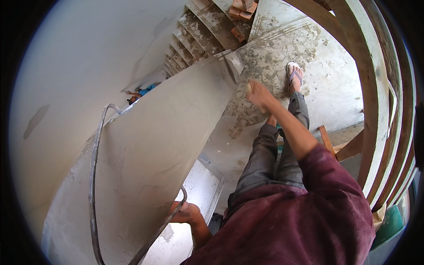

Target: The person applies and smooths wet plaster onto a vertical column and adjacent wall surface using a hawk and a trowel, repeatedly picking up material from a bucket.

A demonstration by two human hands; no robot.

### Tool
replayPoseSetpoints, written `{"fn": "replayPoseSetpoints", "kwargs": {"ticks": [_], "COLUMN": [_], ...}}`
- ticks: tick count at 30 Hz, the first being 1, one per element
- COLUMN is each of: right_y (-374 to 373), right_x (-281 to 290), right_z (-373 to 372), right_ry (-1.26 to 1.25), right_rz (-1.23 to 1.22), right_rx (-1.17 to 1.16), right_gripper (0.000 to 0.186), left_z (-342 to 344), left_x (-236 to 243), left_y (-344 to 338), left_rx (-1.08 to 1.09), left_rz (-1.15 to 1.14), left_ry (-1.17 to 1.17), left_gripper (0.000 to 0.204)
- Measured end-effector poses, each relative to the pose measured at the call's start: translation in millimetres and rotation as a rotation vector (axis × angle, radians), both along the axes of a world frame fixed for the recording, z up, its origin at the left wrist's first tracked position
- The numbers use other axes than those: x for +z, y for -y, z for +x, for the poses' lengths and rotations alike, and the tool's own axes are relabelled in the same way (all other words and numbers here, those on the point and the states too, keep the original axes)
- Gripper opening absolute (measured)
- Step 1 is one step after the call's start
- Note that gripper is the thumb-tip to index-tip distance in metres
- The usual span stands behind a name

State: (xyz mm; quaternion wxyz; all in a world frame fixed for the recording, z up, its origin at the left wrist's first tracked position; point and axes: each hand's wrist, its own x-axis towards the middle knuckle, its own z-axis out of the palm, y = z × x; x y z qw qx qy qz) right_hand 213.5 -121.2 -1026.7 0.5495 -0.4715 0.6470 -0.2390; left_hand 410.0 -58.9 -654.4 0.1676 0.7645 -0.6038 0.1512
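My left hand (184, 213) is low at the plastered sloping wall (163, 123), right beside the hooked end of a dark bent rod or pipe (93, 176). The rod crosses in front of its fingers, so their grip is hidden. Ahead of my body, my right hand (261, 98) is raised over the floor at the wall's far end, its fingers closed and blurred. A small pale bit shows at the fingers, too unclear to name.
Dirty stairs (194, 35) climb at the far left, with red bricks (243, 8) on them. Another person (140, 93) in blue is beyond the wall. Mortar splashes cover the floor (327, 84). Curved wooden boards (375, 88) rise on the right, above a green container (391, 225).
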Motion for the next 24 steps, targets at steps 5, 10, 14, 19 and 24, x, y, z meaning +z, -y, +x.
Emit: {"fn": "replayPoseSetpoints", "kwargs": {"ticks": [5,10,14,19,24], "right_y": [31,-9,-21,-13,3], "right_x": [36,154,90,-61,-157], "right_z": [24,14,21,48,45], "right_ry": [0.220,0.332,0.163,-0.024,-0.122], "right_rz": [0.138,-0.223,-0.336,-0.221,0.171], "right_rx": [0.166,0.283,0.279,0.176,0.149], "right_gripper": [0.026,0.032,0.036,0.034,0.031], "left_z": [3,7,18,39,9], "left_x": [-3,-2,1,10,-5], "left_y": [6,-7,-6,-24,8], "left_rx": [-0.043,0.043,-0.027,-0.139,-0.345], "left_rz": [0.034,0.101,0.115,0.015,-0.017], "left_ry": [0.151,0.312,0.534,0.274,0.132], "left_gripper": [0.108,0.104,0.088,0.065,0.054]}}
